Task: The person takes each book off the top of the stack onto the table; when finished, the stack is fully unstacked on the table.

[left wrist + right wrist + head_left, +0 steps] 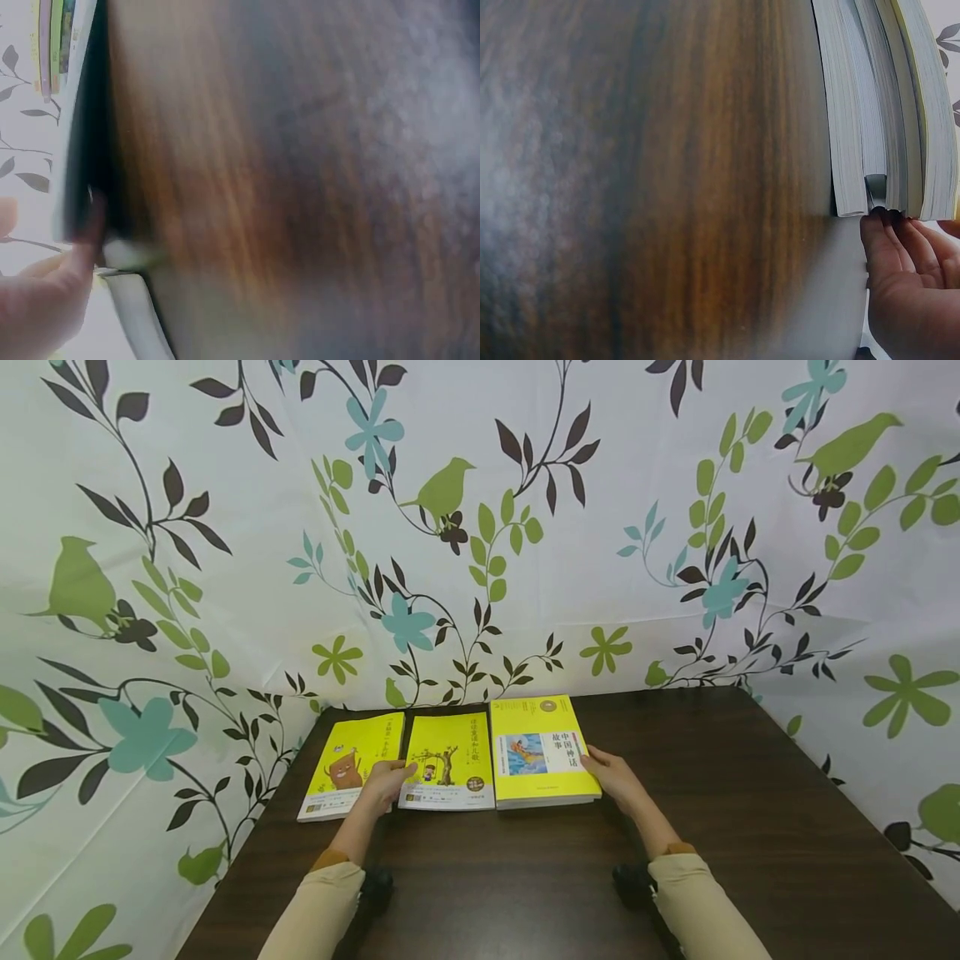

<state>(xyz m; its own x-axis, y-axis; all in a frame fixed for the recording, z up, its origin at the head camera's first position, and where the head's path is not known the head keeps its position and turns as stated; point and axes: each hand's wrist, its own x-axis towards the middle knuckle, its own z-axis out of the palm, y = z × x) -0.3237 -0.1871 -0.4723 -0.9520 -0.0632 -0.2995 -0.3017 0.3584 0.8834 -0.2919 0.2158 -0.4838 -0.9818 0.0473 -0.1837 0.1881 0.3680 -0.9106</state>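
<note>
Three yellow-covered books lie in a row on the dark table. My left hand [386, 783] is between the left book [348, 777] and the middle book [450, 760]. It pinches the middle book's left edge, thumb above; in the left wrist view a fingertip [94, 217] reaches the underside, over a dark gap. The right-hand book [536, 785] tops a stack of several books [889, 112], seen edge-on in the right wrist view. My right hand [615, 777] rests against this stack's right side, fingertips on the lower books' edges, thumb near the top cover.
The dark wooden table [750, 827] extends to the right and in front of the books. A white cloth with leaves and birds [525, 568] hangs behind and beside the table. Dark devices sit at both wrists.
</note>
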